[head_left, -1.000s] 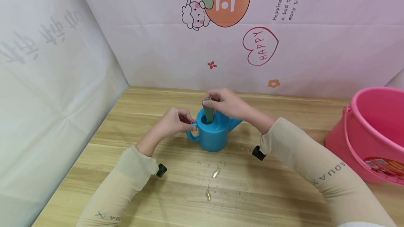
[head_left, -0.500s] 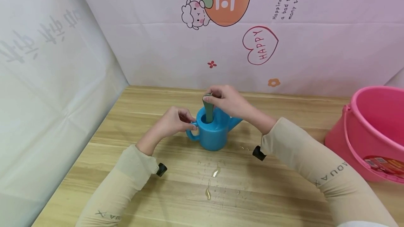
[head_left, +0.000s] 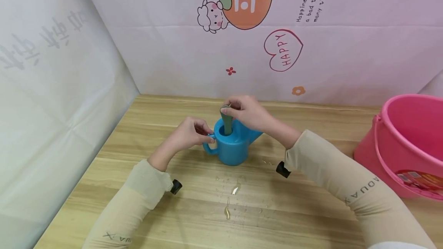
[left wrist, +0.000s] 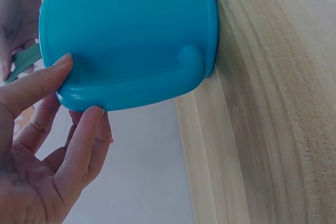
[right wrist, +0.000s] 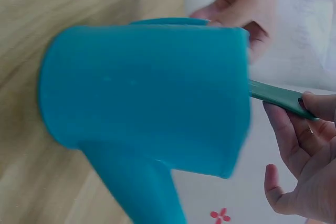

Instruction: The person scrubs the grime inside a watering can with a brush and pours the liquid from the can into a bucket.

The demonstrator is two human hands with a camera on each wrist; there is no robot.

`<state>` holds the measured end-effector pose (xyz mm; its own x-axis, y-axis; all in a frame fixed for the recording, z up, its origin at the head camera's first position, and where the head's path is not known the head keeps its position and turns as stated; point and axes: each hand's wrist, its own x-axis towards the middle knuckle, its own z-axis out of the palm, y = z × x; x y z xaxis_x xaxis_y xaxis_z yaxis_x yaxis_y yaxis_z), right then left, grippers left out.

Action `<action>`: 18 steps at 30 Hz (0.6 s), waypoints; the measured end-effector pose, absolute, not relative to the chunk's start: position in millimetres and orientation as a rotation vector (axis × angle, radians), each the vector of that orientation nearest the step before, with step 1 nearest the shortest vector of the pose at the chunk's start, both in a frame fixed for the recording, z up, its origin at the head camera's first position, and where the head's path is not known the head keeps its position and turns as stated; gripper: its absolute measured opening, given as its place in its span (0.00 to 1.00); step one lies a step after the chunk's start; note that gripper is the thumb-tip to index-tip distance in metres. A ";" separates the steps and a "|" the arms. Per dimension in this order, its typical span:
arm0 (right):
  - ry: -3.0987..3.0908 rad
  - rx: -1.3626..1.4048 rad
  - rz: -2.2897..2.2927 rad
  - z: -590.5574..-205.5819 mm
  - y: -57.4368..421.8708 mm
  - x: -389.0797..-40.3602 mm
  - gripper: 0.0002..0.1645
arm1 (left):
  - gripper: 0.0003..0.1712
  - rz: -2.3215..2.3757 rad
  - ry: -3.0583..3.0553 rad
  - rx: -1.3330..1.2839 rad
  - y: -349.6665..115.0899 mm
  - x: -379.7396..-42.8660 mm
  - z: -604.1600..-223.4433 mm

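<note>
A blue watering can (head_left: 233, 152) stands upright on the wooden table, its spout pointing right and its handle left. My left hand (head_left: 189, 133) pinches the top of that handle between thumb and fingers, as the left wrist view shows closely at the can's handle (left wrist: 139, 92). With thumb and fingertips, my right hand (head_left: 247, 112) pinches the upper end of a flat green handle (head_left: 227, 123). It slants down into the can's round opening, and its lower end is hidden inside. In the right wrist view the green handle (right wrist: 281, 98) sticks out past the can's rim.
At the right stands a pink bucket (head_left: 372, 156) with its carrying handle hanging down the side. Small puddles of water (head_left: 227, 212) and drops lie on the table (head_left: 166, 218) in front of the can. A printed white sheet (head_left: 180, 60) rises behind the table's back edge.
My right hand and the green handle have risen slightly and then dipped a little again. The can and my left hand have stayed in place.
</note>
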<state>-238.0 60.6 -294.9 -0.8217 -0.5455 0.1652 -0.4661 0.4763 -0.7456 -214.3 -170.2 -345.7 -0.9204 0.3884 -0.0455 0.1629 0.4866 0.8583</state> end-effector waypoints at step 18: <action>2.613 -0.868 -1.381 -297.8 58.1 -235.0 0.10 | 0.06 1.409 2.501 0.489 -172.9 -214.1 -345.5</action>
